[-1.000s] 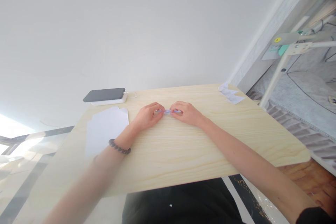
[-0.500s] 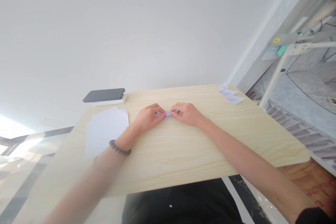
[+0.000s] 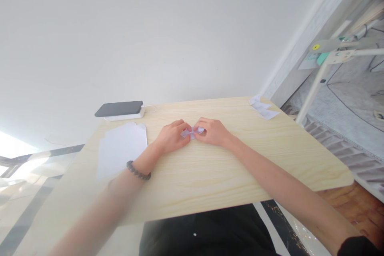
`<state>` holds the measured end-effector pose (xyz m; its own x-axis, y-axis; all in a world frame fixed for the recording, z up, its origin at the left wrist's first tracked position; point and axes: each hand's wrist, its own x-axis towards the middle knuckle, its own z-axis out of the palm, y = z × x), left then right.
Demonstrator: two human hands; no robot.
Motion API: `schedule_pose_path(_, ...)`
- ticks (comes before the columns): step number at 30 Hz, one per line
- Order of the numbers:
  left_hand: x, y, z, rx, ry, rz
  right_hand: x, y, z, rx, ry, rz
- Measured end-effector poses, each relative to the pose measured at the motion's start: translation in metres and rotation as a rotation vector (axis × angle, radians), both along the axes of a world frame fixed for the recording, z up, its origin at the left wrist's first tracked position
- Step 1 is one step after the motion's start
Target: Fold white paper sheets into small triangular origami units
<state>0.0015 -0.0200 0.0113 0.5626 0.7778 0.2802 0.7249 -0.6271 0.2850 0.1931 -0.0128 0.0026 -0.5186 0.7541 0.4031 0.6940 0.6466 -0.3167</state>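
A small piece of folded paper [image 3: 193,132], pale with a lilac tint, is held just above or on the table in front of me. My left hand [image 3: 174,136] pinches its left side between thumb and fingers. On the other side, my right hand [image 3: 211,131] grips the paper's right part, also with thumb and fingertips. The two hands almost meet, and the fingers cover much of the paper. Its exact folded shape is too small to make out.
White paper sheets [image 3: 121,150] lie left of my left hand. Behind them a dark phone [image 3: 120,108] rests on a white block with a cable. Several folded paper pieces [image 3: 264,109] sit at the table's back right corner. A white metal frame [image 3: 315,88] stands beyond the right edge.
The paper has gone from a thin, flat strip to a wider shape with more of its surface showing. My left hand has shifted slightly right; both hands keep their pinch.
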Motion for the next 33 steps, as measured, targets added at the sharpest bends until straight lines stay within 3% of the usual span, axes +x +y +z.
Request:
schedule_pose_path(6,0.006,-0.003,0.001,0.025,0.009,0.073,-0.004,-0.002,-0.001,0.016,-0.039,-0.039)
schedule_pose_path(16,0.005,-0.001,0.000,0.014,0.026,0.051,-0.003,-0.001,0.000,-0.069,-0.060,-0.020)
schedule_pose_path(26,-0.001,0.007,-0.004,0.030,-0.070,0.124,-0.003,0.005,-0.006,-0.061,-0.039,-0.102)
schedule_pose_path(33,-0.008,0.016,-0.011,0.019,-0.126,0.060,-0.003,0.008,-0.009,-0.054,-0.021,-0.140)
